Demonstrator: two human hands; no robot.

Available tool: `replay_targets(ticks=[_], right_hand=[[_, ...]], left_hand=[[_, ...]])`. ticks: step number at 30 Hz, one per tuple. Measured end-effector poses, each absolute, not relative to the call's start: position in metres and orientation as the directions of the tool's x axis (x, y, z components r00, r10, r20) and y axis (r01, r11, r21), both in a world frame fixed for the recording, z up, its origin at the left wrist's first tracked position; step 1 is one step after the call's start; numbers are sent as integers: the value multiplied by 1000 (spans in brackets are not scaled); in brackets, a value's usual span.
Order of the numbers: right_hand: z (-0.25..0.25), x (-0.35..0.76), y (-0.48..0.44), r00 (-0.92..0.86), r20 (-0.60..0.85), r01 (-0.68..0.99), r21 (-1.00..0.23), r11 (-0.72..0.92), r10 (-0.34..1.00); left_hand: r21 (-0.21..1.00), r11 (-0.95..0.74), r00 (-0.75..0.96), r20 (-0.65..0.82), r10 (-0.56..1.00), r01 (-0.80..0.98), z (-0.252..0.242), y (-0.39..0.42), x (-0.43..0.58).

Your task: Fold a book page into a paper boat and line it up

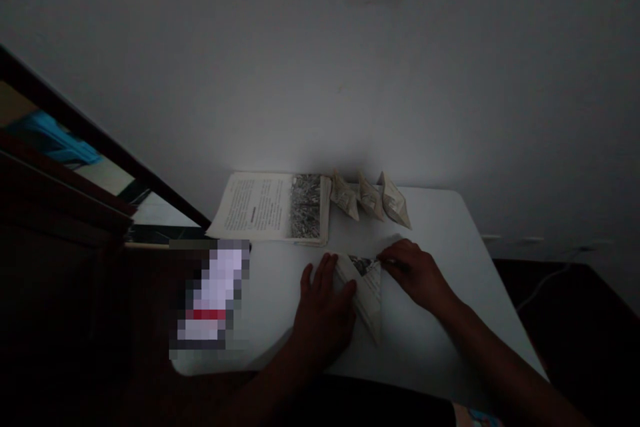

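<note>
A printed sheet of paper [369,300], folded to a point toward me, lies on the white table [425,353]. Over its left side rests my left hand [325,307], fingers spread and pressing on the paper. At the paper's upper right corner, my right hand [410,270] pinches the edge between thumb and fingers. Part of a dark picture shows in the notch at the paper's top. Behind it stand three folded paper boats [371,199] in a row, made from similar printed pages.
A stack of printed pages [255,207] lies at the back left of the table, against the wall [280,80]. A blurred-out phone-like object [215,290] is at the left edge. A dark-framed mirror [165,193] leans at the left. A cable [543,287] runs at the right.
</note>
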State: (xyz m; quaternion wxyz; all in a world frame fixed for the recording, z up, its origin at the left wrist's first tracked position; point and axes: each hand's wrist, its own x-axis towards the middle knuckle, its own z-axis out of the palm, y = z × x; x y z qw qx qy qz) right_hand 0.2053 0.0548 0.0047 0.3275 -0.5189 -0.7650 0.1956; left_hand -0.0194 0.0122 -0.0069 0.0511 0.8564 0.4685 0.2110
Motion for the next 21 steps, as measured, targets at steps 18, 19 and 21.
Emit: replay_targets(ticks=[18,19,21], right_hand=[[19,210,51,-260,370,366,-817,445,892],[22,211,50,-225,325,330,-861,386,919],[26,214,47,-162,222,286,-922,261,961]], left_hand=[[585,-493,333,366,869,643,-2,14,-31],[624,-464,302,354,885,629,-2,13,-32],[679,-400,249,313,916,616,-3,12,-33]])
